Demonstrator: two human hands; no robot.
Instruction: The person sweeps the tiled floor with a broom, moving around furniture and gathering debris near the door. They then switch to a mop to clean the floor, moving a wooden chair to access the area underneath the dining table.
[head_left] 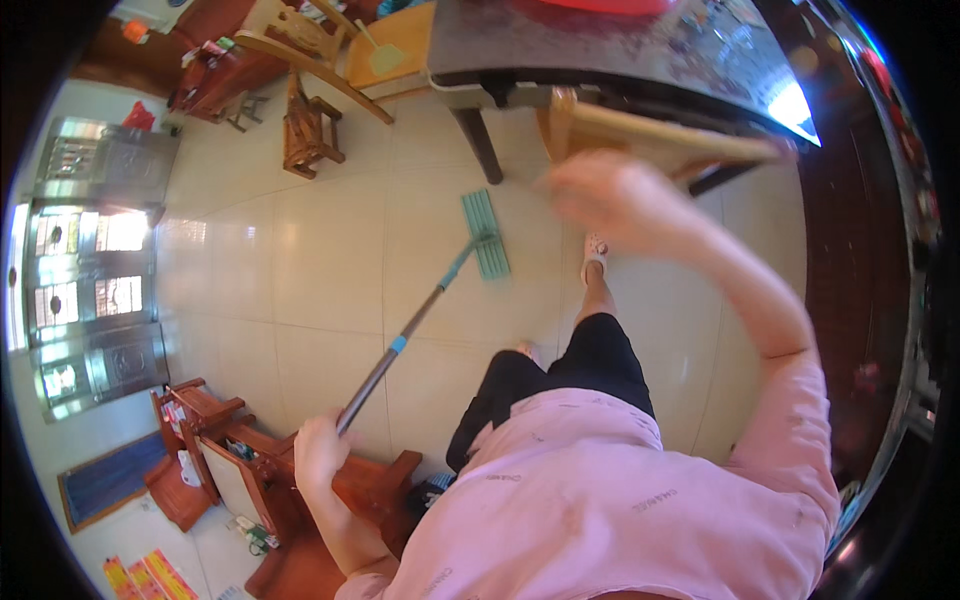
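Head view: left hand (320, 450) fisted around the grey metal mop pole (400, 345), its long axis running up-right to the teal flat mop head (486, 233); right hand (610, 200) (blurred, grip unclear) by the pale wooden chair (650, 140).

Printed sheets (150, 578): flat red and yellow rectangles lying on the floor, well below and to the left of the left hand (320, 450) and its grip on the mop handle (400, 345).
Small packages (258, 538): a green and white cluster on the floor just below that grip, beside the wooden furniture; too small to tell their shape.
White packet (188, 467): a pale upright piece in the red wooden chair (190, 440), left of the left grip.
Far items (208, 48): small red and green packs, far above the left grip; details blurred.
Screens: none visible.
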